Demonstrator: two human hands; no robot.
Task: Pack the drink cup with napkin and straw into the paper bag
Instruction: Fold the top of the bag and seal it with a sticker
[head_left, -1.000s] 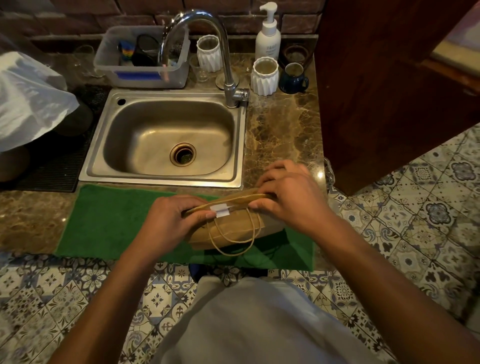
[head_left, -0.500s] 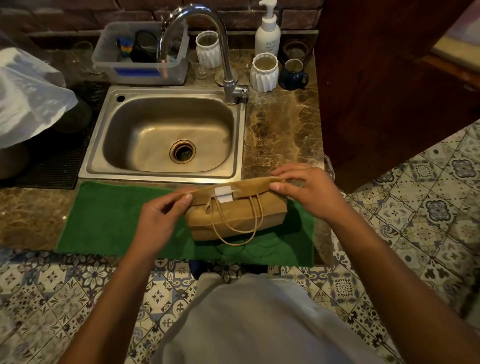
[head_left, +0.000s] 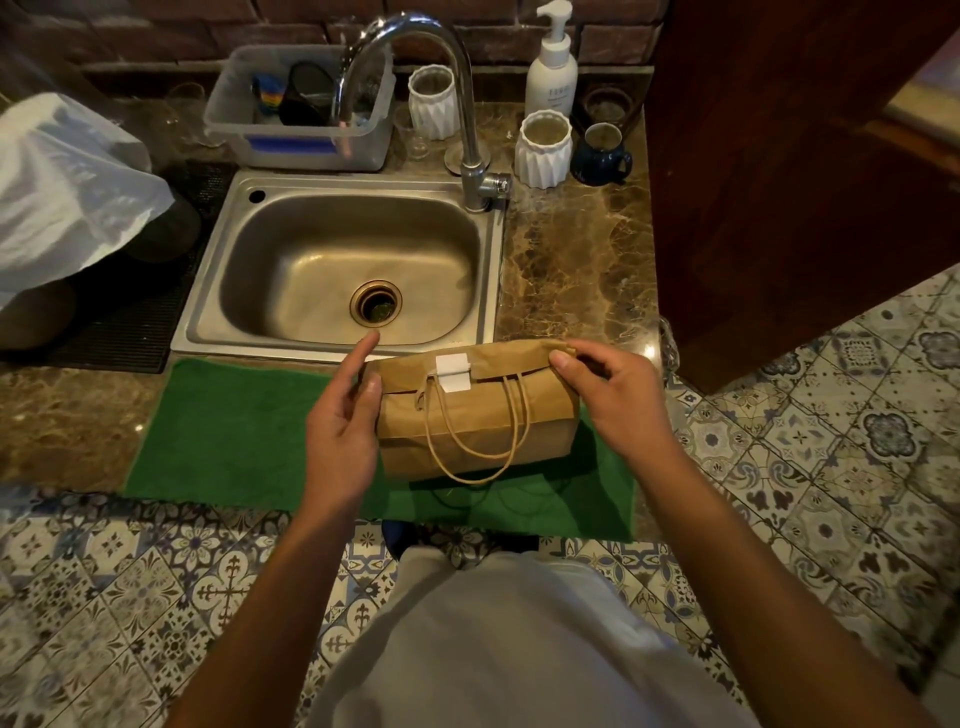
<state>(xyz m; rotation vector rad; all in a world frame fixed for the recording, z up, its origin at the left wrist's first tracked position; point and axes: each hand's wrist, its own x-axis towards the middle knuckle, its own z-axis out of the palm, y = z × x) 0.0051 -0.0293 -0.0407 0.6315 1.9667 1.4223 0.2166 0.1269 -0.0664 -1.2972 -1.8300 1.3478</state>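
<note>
**Folded bag on the green mat**

The paper bag (head_left: 475, 421) sits on the green mat (head_left: 234, 441), top folded, taped with a white sticker (head_left: 453, 371). Right hand (head_left: 618, 400) pinches its corner; left hand (head_left: 345, 421) released, thumb seemingly touching. Sink (head_left: 337, 270) beyond.

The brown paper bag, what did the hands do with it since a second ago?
Both hands lifted off the folded top of the brown paper bag. The left hand opened beside it; the right hand now pinches its top corner. The white sticker and green towel stayed put.
</note>
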